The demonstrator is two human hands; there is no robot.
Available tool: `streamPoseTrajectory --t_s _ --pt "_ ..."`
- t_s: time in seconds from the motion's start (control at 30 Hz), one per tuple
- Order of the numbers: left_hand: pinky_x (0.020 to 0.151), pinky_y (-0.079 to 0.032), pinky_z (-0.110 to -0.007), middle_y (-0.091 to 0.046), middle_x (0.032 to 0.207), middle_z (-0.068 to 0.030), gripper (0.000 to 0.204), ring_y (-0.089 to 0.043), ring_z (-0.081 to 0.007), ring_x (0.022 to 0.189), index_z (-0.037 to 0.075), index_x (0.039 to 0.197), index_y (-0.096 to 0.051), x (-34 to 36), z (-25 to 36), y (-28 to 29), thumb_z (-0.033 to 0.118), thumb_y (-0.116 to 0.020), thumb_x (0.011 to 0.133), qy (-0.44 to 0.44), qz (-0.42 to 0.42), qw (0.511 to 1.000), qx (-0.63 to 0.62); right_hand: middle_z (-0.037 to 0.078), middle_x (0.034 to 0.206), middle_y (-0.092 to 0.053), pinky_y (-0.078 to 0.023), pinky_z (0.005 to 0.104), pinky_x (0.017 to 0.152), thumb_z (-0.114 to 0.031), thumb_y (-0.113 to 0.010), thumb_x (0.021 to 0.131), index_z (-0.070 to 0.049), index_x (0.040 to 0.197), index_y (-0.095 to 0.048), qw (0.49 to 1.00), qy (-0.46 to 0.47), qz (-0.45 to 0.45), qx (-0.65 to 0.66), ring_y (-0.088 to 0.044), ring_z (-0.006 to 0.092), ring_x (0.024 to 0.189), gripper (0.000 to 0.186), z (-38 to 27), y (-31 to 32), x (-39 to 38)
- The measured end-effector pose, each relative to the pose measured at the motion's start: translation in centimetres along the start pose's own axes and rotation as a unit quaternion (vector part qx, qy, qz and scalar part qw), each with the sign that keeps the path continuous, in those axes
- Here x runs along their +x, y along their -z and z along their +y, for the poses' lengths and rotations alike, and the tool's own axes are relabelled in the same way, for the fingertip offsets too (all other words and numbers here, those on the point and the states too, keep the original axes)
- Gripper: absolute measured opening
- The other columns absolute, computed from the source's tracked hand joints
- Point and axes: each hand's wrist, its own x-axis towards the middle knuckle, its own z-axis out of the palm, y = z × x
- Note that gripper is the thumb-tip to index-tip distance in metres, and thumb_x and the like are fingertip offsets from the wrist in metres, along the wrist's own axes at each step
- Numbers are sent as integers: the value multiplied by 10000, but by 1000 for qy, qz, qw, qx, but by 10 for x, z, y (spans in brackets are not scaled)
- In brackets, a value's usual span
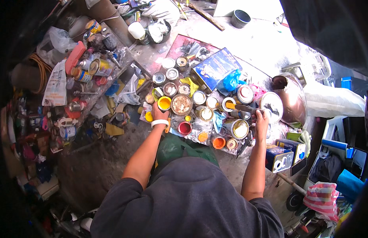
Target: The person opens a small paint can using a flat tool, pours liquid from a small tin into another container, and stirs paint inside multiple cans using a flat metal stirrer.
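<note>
My left hand (159, 113) is closed around a small can of yellow paint (164, 103) at the table's near left. My right hand (262, 118) grips a flat, dark stirring tool (245, 108), whose end is coated with yellow-orange paint. The tool lies level, its coated end over an open can (227, 104); whether it touches that can I cannot tell. Between my hands stand a wide can with a brown, stained top (181, 104), a can of red paint (184, 127) and a can with cream contents (239, 129). A cup of orange paint (219, 142) sits near the front edge.
A large blue tin (216, 69) lies behind the cans, beside a crumpled blue plastic bag (232, 80). Dark blue rectangular tins (279, 158) stand at the right. A cluttered side bench (112, 75) holds more cans at the left. A black bucket (240, 18) stands farther back.
</note>
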Motion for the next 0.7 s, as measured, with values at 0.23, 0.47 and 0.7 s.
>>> streamPoseTrajectory --t_s 0.23,0.47,0.7 --pt "1067 -405 -527 -583 1329 -228 803 -535 -445 1255 47 1376 -450 -1 -6 -1 181 -857 697 -7 -8 1000 1 38 806 -668 -465 253 608 -214 -587 1046 -26 1094 -676 1000 17 -6 -6 -573 100 656 214 1 0 -3" --pt "1070 -408 -530 -590 1316 -224 805 -542 -457 1238 56 1384 -445 -2 -2 6 172 -854 700 7 -2 1000 4 195 975 -729 -549 426 790 -186 -644 988 -13 1118 -703 936 209 -31 -281 -709 339 859 224 -19 -54 -11" --pt "981 -467 -521 -619 1258 -229 758 -598 -448 1137 57 1351 -482 1 -5 11 163 -872 711 30 -39 999 -8 164 1018 -712 -551 510 769 -245 -617 987 -80 1041 -697 833 287 -77 -466 -689 405 925 191 -14 -90 -4"
